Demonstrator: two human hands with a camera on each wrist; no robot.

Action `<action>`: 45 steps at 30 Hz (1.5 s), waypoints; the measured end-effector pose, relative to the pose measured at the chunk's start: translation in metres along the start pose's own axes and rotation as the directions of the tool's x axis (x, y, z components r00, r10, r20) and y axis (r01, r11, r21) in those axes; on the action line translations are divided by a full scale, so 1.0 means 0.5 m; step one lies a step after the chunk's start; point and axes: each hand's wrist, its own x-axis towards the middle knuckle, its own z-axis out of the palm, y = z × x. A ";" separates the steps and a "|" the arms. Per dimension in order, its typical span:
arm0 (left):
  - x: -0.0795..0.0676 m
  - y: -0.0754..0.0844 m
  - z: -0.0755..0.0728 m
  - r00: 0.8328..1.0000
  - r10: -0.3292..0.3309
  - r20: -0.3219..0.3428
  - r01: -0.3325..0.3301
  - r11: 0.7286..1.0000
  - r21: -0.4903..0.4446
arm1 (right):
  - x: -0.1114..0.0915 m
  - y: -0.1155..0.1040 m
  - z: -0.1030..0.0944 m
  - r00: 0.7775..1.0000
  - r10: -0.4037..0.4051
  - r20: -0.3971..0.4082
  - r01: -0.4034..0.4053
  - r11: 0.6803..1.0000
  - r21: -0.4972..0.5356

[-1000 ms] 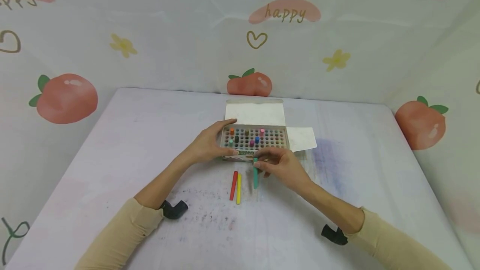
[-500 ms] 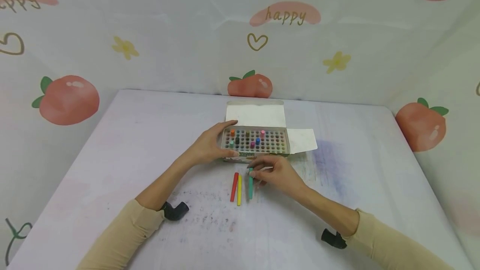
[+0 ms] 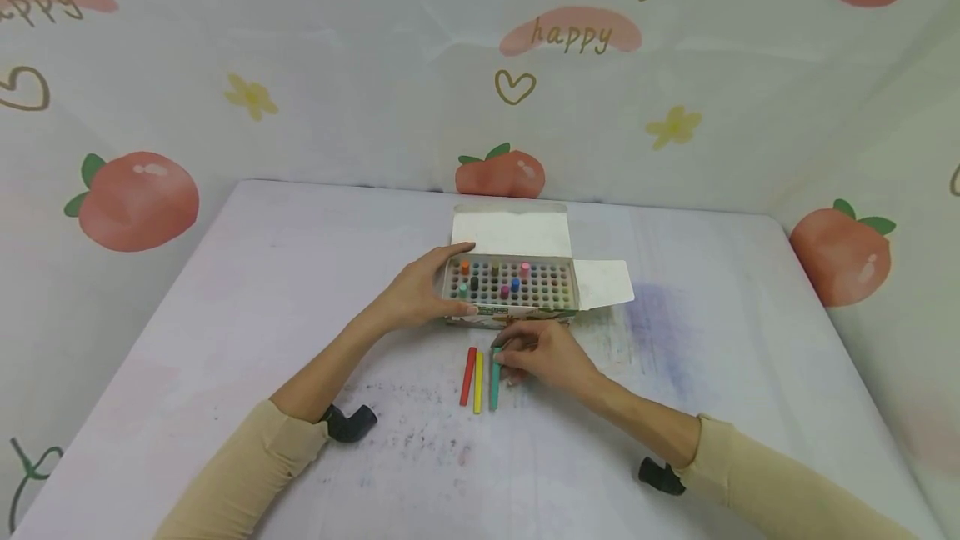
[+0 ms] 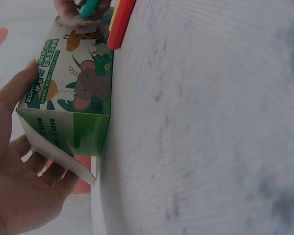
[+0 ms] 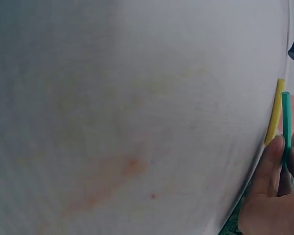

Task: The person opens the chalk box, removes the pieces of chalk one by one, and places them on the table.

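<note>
An opened chalk box [image 3: 510, 319] stands on the table, several coloured chalks upright in its holed insert. My left hand [image 3: 415, 290] holds the box's left end, thumb on the front edge and fingers round the back; the left wrist view shows fingers [image 4: 49, 169] behind a side flap. My right hand [image 3: 551, 357] pinches a teal chalk stick [image 3: 495, 382] by its far end, just in front of the box. A red chalk stick [image 3: 468, 377] and a yellow chalk stick [image 3: 478, 383] lie side by side to its left. Whether the teal stick touches the table I cannot tell.
The box's white lid [image 3: 512, 232] is folded back, and a side flap [image 3: 603, 283] sticks out to the right. Coloured smudges mark the white table [image 3: 300, 482]. A patterned cloth [image 3: 360, 65] hangs behind it.
My right hand has moved the teal chalk stick left and toward me, away from the box front to beside the yellow stick. My left hand has stayed on the box.
</note>
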 end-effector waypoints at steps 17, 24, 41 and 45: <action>0.004 0.002 0.002 1.000 0.001 -0.003 -0.001 1.000 0.008 | 0.002 0.008 0.008 0.999 0.037 -0.034 -0.037 0.999 -0.009; 0.003 -0.002 0.002 1.000 -0.005 -0.001 0.005 1.000 0.008 | 0.001 0.005 0.005 0.999 0.038 -0.015 -0.038 0.999 -0.005; -0.001 0.000 0.001 1.000 0.002 0.008 -0.002 1.000 -0.003 | -0.015 -0.029 -0.018 0.998 -0.068 0.004 0.068 0.990 -0.126; -0.001 0.002 0.000 1.000 -0.005 0.010 0.005 1.000 -0.008 | -0.014 -0.048 -0.031 0.992 -0.122 0.015 0.123 0.990 -0.069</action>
